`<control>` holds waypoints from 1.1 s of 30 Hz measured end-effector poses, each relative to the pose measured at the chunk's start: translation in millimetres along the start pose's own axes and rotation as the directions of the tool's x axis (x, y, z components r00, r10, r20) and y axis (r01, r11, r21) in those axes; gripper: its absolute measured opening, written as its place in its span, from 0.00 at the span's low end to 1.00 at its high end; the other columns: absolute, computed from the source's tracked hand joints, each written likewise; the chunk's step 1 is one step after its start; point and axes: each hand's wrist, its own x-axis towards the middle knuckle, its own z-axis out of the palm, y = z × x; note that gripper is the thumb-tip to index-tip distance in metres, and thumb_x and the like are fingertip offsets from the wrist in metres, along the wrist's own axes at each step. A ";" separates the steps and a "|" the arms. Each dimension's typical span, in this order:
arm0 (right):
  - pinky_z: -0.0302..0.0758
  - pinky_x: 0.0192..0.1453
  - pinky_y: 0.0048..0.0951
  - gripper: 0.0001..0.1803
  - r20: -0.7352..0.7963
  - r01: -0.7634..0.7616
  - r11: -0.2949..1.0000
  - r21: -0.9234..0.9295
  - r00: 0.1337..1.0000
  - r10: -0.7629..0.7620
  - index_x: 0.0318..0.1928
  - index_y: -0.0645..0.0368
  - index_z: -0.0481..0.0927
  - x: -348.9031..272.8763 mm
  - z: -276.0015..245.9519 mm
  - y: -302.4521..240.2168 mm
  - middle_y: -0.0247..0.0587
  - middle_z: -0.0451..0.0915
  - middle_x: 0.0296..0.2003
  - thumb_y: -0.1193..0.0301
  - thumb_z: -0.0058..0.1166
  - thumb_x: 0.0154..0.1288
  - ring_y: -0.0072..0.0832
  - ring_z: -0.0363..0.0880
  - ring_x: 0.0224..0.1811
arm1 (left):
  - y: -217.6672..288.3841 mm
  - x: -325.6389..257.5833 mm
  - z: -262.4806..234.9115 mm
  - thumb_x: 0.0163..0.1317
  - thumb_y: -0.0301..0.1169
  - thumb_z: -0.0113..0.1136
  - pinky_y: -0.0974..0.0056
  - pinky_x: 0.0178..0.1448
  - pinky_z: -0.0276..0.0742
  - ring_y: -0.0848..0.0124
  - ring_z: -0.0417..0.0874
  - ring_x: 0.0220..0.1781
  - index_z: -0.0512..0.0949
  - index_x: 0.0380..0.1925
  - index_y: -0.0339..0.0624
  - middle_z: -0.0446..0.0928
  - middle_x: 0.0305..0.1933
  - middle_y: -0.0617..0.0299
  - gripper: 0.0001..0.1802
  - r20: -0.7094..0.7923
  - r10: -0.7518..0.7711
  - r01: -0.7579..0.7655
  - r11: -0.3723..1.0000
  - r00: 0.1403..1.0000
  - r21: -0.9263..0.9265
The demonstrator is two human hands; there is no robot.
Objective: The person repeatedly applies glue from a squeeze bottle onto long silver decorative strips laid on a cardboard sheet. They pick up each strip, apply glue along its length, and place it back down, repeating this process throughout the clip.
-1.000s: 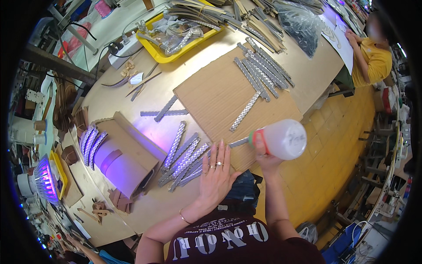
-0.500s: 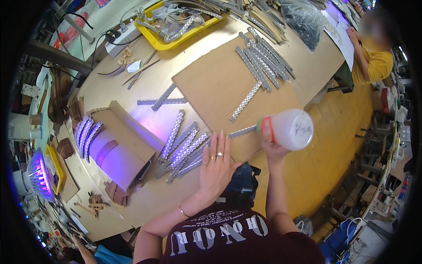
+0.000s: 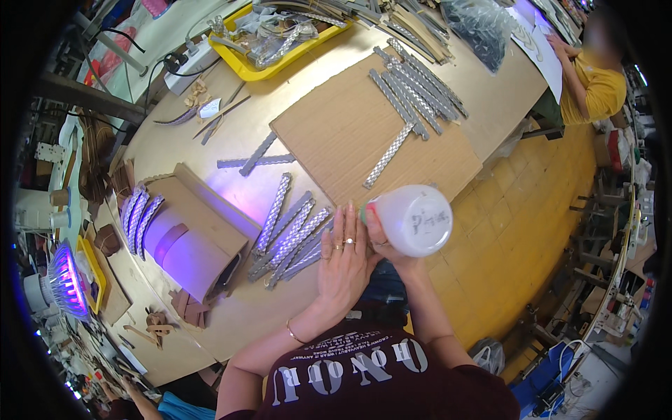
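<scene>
Left hand (image 3: 343,262) flat, fingers together and extended, palm down at the near edge of the table (image 3: 231,133), fingertips touching the ends of the fanned strips (image 3: 290,234); gripping nothing. Right hand (image 3: 381,241) wrapped around the neck end of a white plastic bottle (image 3: 413,218), held on its side, base toward the camera, nozzle end tucked against the left hand's fingertips. Bottle just beyond the table edge, beside the near corner of the cardboard sheet (image 3: 350,133). One loose strip (image 3: 388,154) lying on that sheet, a batch of strips (image 3: 413,87) at its far side. Curved cardboard hood (image 3: 196,238) with violet light left of the fanned strips. Yellow tray (image 3: 259,66) at the far edge. Another person (image 3: 595,84) seated far right.
</scene>
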 end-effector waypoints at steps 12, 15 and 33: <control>0.75 0.49 0.35 0.11 -0.024 -0.266 0.947 0.180 0.961 0.275 0.43 0.61 0.81 29.8 -46.3 16.2 0.38 0.82 0.38 0.75 0.62 0.59 0.32 0.81 0.40 | -1.1 0.5 -1.2 0.59 0.53 0.57 0.43 0.75 0.42 0.52 0.47 0.78 0.59 0.68 0.33 0.52 0.76 0.48 0.45 -0.007 0.013 -0.015 0.970 1.000 -0.245; 0.74 0.51 0.36 0.13 0.070 0.015 0.999 0.038 0.997 -0.017 0.44 0.59 0.80 0.0 -23.1 12.1 0.37 0.81 0.39 0.72 0.64 0.58 0.32 0.80 0.42 | -1.0 0.4 -1.4 0.59 0.53 0.58 0.43 0.75 0.40 0.52 0.47 0.78 0.60 0.68 0.33 0.52 0.75 0.48 0.45 0.020 0.021 -0.016 0.973 1.000 -0.231; 0.79 0.39 0.29 0.20 -0.081 -0.174 0.157 0.972 0.376 0.923 0.48 0.58 0.73 87.1 -71.8 112.9 0.37 0.77 0.37 0.57 0.57 0.65 0.26 0.78 0.36 | -11.3 0.9 -9.8 0.60 0.47 0.61 0.43 0.76 0.37 0.51 0.52 0.76 0.68 0.62 0.33 0.59 0.72 0.46 0.37 -0.116 0.040 -0.075 0.946 0.992 -0.316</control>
